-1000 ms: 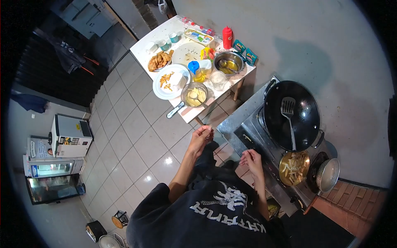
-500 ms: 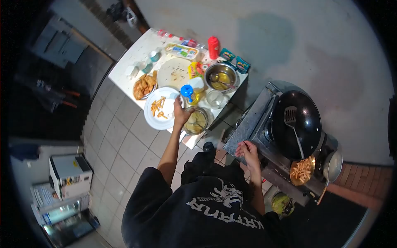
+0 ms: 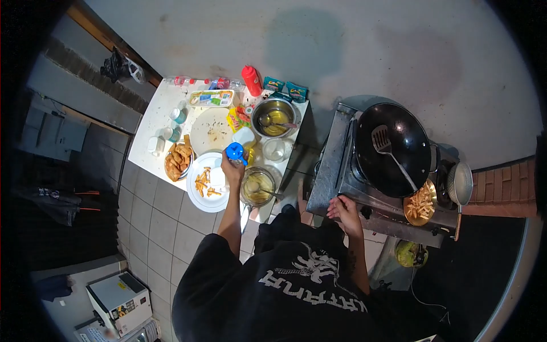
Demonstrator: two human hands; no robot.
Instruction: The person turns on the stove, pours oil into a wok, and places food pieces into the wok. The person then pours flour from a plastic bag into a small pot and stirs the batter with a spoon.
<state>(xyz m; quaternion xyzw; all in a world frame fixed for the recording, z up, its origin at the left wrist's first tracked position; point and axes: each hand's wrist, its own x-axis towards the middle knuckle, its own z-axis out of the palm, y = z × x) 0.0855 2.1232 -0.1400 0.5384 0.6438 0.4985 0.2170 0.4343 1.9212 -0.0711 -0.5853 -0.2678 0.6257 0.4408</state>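
Observation:
My left hand [image 3: 232, 171] is closed around a blue-capped bottle [image 3: 235, 153] with yellow liquid in it, at the near side of the table. Beside that hand is a white plate [image 3: 198, 198] bearing some fries [image 3: 202, 182] and a small white item I cannot make out. On the other side of my wrist stands a pot [image 3: 246, 196] with pale food and a spoon in it. My right hand [image 3: 345, 212] hangs by the stove's front edge, fingers loosely bent and slightly apart, with nothing visible in them.
A black wok [image 3: 393, 165] with a slotted spatula [image 3: 383, 141] sits on the stove [image 3: 330, 171]. Fries fill a golden bowl [image 3: 407, 212] near a strainer [image 3: 460, 182]. The table also bears fried food [image 3: 178, 159], a steel pot [image 3: 256, 108] and a red squeeze bottle [image 3: 251, 81].
My left hand has moved from over the plate's edge to the blue-capped bottle and taken hold of it. The view has shifted and turned; my right hand stays by the stove.

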